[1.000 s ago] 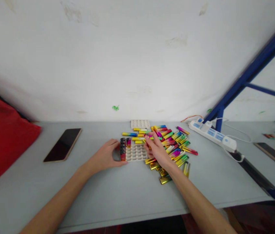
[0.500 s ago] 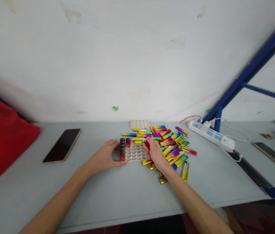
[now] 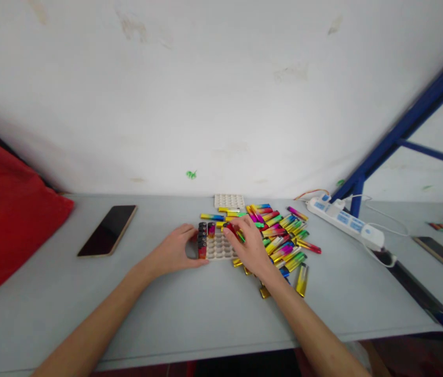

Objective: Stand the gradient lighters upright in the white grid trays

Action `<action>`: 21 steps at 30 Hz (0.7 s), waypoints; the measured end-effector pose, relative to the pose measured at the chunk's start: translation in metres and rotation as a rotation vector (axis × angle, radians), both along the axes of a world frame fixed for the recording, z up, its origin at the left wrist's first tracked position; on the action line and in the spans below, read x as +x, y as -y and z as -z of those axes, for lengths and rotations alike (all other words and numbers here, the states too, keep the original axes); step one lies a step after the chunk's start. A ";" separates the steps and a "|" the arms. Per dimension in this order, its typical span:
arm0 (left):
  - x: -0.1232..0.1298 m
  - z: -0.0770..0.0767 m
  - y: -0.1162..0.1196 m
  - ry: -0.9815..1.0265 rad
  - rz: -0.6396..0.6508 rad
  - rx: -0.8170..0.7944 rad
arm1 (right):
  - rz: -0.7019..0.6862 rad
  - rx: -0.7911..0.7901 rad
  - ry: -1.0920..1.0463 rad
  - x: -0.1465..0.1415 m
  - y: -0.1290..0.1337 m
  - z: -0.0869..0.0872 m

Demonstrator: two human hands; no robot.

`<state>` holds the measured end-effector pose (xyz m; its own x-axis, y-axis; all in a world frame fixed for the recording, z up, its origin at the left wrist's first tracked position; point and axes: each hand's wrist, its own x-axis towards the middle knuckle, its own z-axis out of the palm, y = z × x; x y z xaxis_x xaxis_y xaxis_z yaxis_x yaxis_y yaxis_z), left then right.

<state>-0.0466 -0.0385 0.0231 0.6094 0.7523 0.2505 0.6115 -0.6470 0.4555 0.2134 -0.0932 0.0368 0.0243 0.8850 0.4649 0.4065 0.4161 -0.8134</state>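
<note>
The right hand (image 3: 251,245) pinches a red lighter (image 3: 230,228) over the far right part of the pale tray (image 3: 217,252). The left hand (image 3: 175,248) curves around upright lighters (image 3: 202,251) along the tray's left side, whether gripping cannot be told; loose lighters (image 3: 282,252) lie heaped to the right

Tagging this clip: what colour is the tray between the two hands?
The tray is off-white; it shows best in the head view.

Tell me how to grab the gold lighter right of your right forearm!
Probably pinch the gold lighter by its long sides at mid-length, from above and the right: it lies flat, with the right forearm to its left and the pile past its far end.
</note>
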 end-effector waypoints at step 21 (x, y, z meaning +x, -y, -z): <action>0.000 0.003 0.000 0.009 0.009 -0.006 | 0.010 0.039 0.755 -0.016 -0.012 0.005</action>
<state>-0.0469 -0.0380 0.0203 0.6136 0.7484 0.2519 0.6017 -0.6497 0.4646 0.1974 -0.0816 0.0318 -0.3052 0.8692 0.3891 0.8517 0.4319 -0.2968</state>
